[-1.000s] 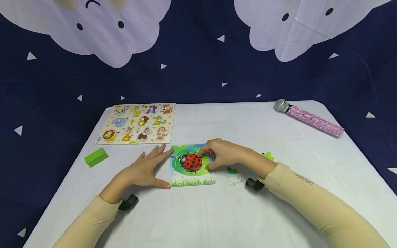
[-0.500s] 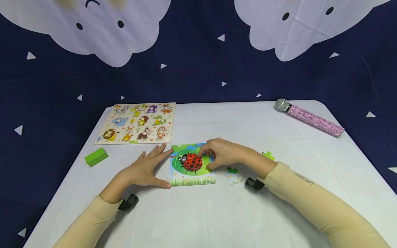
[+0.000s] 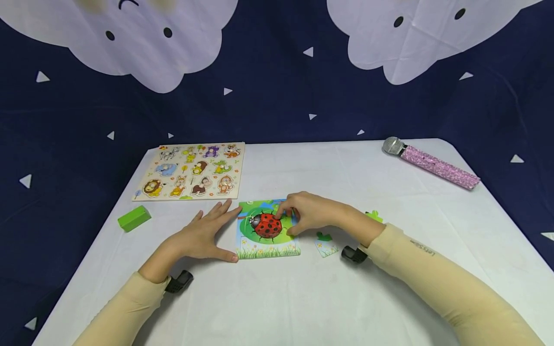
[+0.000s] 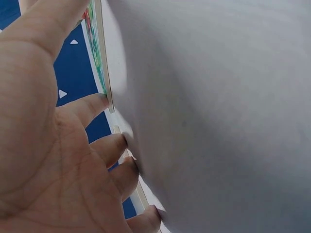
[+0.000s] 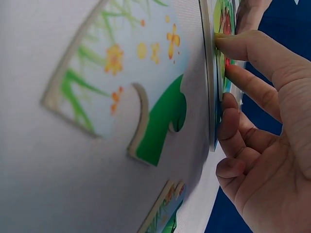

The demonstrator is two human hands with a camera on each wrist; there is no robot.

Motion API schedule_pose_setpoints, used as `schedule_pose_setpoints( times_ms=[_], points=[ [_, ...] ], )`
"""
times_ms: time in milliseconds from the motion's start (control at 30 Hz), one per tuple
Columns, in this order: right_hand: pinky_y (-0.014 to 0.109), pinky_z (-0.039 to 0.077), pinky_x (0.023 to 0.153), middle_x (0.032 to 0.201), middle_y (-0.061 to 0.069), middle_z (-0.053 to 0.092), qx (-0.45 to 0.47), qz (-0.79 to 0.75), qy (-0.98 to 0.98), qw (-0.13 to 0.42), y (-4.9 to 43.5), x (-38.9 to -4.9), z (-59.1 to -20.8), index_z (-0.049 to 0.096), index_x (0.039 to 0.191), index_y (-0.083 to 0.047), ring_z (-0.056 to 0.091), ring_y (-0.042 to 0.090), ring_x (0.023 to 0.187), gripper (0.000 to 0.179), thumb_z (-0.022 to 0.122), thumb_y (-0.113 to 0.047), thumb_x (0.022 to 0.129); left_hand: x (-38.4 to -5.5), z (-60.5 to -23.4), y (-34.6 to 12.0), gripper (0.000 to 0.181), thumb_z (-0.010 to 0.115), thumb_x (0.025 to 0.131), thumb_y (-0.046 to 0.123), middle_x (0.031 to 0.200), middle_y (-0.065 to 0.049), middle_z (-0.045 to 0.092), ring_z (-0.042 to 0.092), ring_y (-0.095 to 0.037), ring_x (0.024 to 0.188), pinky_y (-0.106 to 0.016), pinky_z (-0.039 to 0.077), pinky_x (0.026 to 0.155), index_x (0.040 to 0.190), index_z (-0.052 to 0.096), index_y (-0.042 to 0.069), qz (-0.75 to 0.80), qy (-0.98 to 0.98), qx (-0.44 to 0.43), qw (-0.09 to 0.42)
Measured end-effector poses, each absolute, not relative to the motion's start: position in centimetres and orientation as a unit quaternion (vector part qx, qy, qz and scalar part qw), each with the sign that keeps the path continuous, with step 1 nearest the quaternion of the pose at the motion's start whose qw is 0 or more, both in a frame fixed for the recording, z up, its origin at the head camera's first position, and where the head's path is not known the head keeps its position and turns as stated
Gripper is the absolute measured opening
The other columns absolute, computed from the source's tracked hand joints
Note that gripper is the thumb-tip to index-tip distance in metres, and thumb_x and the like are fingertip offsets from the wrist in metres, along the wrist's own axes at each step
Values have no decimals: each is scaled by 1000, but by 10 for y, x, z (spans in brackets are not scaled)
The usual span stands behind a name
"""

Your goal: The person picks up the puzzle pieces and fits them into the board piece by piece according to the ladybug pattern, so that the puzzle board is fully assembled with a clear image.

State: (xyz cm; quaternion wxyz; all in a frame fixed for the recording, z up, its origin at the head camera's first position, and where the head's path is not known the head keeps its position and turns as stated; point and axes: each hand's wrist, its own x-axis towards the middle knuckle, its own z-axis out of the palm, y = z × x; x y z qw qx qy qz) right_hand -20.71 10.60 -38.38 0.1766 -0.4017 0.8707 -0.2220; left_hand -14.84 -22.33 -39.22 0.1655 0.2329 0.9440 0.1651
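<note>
Fitting appears underway: spread-fingered left hand touches ladybug puzzle, right hand apparently pinches its right-side piece, likely needing seating.

Black-spotted red puzzle ladybug

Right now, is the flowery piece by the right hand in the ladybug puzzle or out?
Out: the flowery piece lies on the white cloth, apart from the ladybug puzzle.
</note>
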Motion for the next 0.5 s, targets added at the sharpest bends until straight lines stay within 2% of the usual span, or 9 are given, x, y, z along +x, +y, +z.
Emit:
schedule_pose_setpoints(
  times_ms=[500],
  points=[
    [27, 50, 77, 98, 1, 65, -397, -237, 866, 188, 106, -208, -383, 79, 122, -18, 54, 9, 80, 39, 91, -21, 85, -148, -393, -223, 128, 91, 72, 69, 182, -18, 9, 11, -48, 167, -83, 10, 125, 172, 27, 22, 163, 944, 231, 167]
  ],
)
